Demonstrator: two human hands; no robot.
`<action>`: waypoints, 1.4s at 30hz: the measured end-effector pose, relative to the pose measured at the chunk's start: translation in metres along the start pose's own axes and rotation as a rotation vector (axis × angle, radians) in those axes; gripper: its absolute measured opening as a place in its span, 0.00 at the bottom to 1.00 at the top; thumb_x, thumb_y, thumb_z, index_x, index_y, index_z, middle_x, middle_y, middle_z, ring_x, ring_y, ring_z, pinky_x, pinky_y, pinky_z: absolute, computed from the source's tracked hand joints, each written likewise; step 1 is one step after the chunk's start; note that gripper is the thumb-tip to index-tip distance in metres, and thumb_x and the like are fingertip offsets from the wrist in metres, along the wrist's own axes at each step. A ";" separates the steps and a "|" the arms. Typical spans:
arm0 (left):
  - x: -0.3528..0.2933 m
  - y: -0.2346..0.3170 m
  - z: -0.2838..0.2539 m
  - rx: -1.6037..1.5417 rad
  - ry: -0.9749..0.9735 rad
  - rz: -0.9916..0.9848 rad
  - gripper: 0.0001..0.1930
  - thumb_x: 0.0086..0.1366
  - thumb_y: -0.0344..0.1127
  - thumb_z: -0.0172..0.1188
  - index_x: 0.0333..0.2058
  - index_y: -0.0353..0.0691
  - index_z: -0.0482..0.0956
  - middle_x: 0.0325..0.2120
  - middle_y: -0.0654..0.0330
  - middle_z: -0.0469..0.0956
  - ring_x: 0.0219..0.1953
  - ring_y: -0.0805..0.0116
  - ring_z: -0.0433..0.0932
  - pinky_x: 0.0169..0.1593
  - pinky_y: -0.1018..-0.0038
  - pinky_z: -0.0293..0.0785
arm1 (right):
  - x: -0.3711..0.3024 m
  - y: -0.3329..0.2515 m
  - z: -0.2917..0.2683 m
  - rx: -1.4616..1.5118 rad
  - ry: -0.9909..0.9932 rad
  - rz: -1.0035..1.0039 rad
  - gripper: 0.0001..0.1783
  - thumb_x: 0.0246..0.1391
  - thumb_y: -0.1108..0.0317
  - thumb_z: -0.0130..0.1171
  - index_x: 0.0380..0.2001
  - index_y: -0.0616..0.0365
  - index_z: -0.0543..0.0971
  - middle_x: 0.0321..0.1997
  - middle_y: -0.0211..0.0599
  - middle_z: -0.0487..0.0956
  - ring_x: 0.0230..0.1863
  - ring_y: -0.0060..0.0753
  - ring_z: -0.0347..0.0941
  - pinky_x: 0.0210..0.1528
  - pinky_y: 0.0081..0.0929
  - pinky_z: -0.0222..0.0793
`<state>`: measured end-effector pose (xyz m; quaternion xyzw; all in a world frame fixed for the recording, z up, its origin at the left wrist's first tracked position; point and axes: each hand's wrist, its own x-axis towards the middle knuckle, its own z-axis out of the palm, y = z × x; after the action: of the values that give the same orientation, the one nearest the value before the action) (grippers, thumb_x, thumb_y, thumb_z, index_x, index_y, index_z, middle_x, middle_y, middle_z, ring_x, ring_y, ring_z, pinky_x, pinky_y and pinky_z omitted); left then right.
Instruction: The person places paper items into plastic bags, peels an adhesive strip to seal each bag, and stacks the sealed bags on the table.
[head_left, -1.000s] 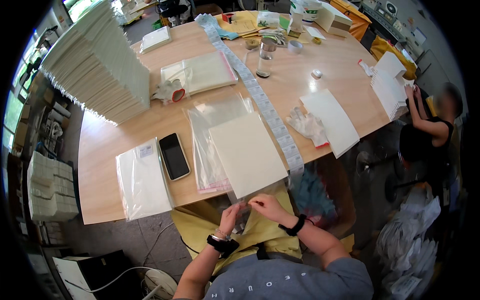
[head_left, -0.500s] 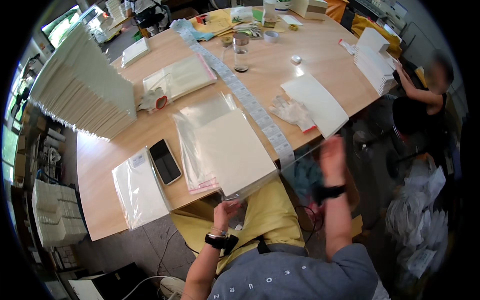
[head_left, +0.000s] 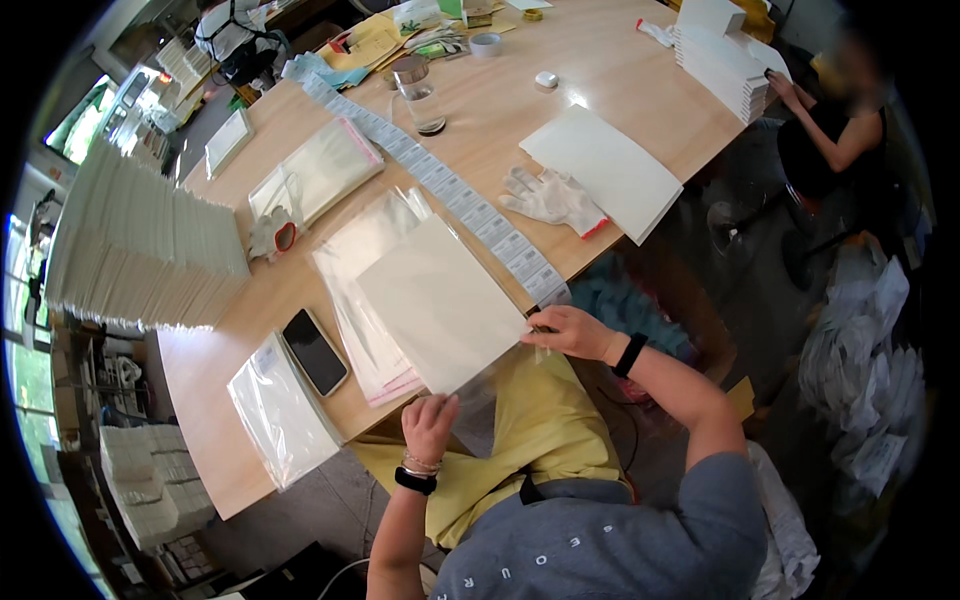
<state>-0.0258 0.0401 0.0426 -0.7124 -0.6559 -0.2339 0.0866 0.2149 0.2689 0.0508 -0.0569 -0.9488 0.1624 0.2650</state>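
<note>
A stack of white paper sheets lies at the table's front edge, with a clear plastic bag around it. The bag's clear flap overhangs the edge above my lap. My left hand is closed, its fingers curled at the flap's near left end. At the right corner of the bag, my right hand pinches the clear plastic, close to the end of a long strip of printed labels. Under the paper's left side lie more flat clear bags with pink edges.
Left of the bags are a phone and a wrapped packet. A tall paper stack stands at far left. Beyond lie a white glove, loose sheets and a glass jar. A person sits at right beside another stack.
My right hand has come back left from out beyond the table edge to the bag's corner. My left hand has shifted slightly along the flap. The whole view has tilted.
</note>
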 end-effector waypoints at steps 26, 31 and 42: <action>-0.018 0.012 0.024 -1.539 0.135 -1.520 0.09 0.60 0.42 0.51 0.30 0.44 0.68 0.15 0.70 0.65 0.15 0.76 0.69 0.16 0.84 0.61 | -0.012 -0.023 0.065 0.491 0.666 0.944 0.08 0.54 0.69 0.47 0.36 0.61 0.67 0.22 0.37 0.72 0.21 0.30 0.68 0.24 0.25 0.63; -0.011 0.004 -0.012 -0.409 -0.028 -0.824 0.13 0.60 0.43 0.50 0.27 0.37 0.70 0.21 0.59 0.72 0.21 0.63 0.75 0.22 0.72 0.68 | -0.047 0.029 0.044 0.247 0.521 0.962 0.07 0.48 0.74 0.53 0.27 0.61 0.66 0.24 0.32 0.68 0.28 0.26 0.64 0.30 0.18 0.61; 0.139 0.052 0.064 -1.971 -0.569 -1.297 0.11 0.60 0.41 0.51 0.23 0.45 0.65 0.13 0.72 0.58 0.12 0.83 0.54 0.15 0.84 0.49 | 0.007 -0.007 -0.056 0.383 0.058 0.614 0.17 0.41 0.77 0.55 0.39 0.58 0.74 0.26 0.33 0.73 0.29 0.27 0.69 0.35 0.23 0.66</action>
<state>0.0436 0.1858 0.0581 -0.0380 -0.4271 -0.4679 -0.7728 0.2383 0.2796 0.1017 -0.2931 -0.8320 0.4073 0.2367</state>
